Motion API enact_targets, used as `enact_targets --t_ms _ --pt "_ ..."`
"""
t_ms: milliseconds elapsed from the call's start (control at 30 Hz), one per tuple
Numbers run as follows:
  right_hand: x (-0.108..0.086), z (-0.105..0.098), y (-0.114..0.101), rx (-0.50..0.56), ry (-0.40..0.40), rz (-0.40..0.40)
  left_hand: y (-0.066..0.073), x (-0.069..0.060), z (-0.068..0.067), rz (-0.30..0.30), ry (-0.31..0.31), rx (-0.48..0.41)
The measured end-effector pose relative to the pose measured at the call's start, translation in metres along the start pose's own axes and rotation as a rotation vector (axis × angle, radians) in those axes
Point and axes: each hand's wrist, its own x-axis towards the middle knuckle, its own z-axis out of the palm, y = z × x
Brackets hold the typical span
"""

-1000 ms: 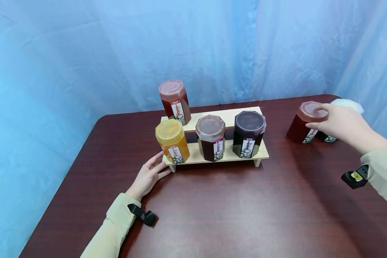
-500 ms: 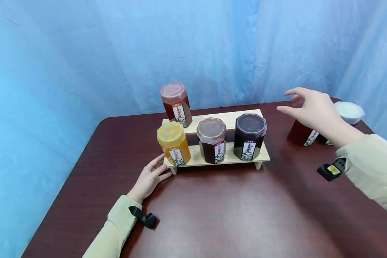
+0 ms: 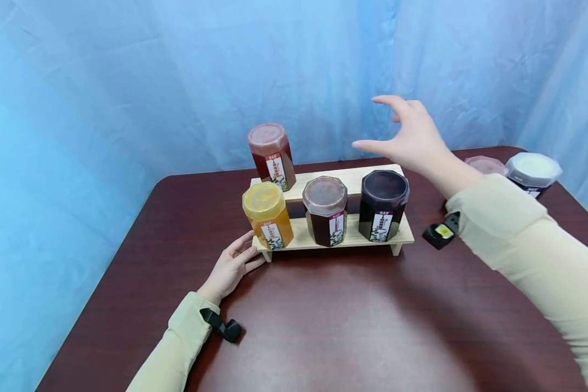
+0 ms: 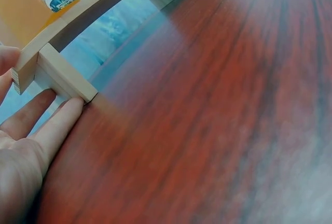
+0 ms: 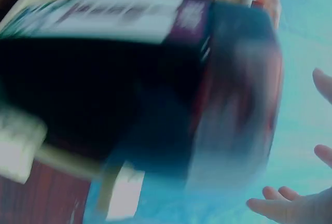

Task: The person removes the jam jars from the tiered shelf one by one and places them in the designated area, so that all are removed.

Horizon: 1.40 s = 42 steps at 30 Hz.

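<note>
A two-step wooden rack (image 3: 301, 234) holds a yellow jar (image 3: 268, 218), a brown jar (image 3: 325, 212) and a dark jar (image 3: 383, 207) on its lower step. On the upper step at left stands a red jar (image 3: 274, 158). My left hand (image 3: 225, 272) touches the rack's left end; in the left wrist view its fingertips rest against the wooden leg (image 4: 65, 73). Above and behind the dark jar, my empty right hand (image 3: 414, 139) hangs in the air, thumb and fingers spread apart. The right wrist view shows the dark jar (image 5: 104, 89) blurred and close.
At the right back of the table (image 3: 348, 326) stand a pink-lidded jar (image 3: 485, 165) and a white-lidded jar (image 3: 534, 169), partly hidden by my right arm. Light blue curtains (image 3: 274, 65) hang behind the table.
My right hand has let go of the red jar's lid at the right and moved left and up to above the rack, empty. My left hand has stayed at the rack's end.
</note>
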Motion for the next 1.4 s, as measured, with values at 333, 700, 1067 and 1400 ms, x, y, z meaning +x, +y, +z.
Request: enact_targets --t_ms 333,700,1067,1400 --pt "0.029 0.044 -0.056 0.040 -0.141 -0.089 0.001 0.005 0.000 0.006 -0.015 -0.006" --pt "0.046 0.087 -0.086 0.134 -0.257 -0.102 0.003 0.000 -0.001 -0.012 -0.010 0.005" --pt "0.055 0.100 -0.084 0.233 -0.305 -0.126 0.004 0.000 -0.003 -0.009 -0.001 -0.010" --pt "0.052 0.114 -0.082 0.314 -0.293 -0.123 0.002 -0.002 -0.001 -0.014 0.000 -0.019"
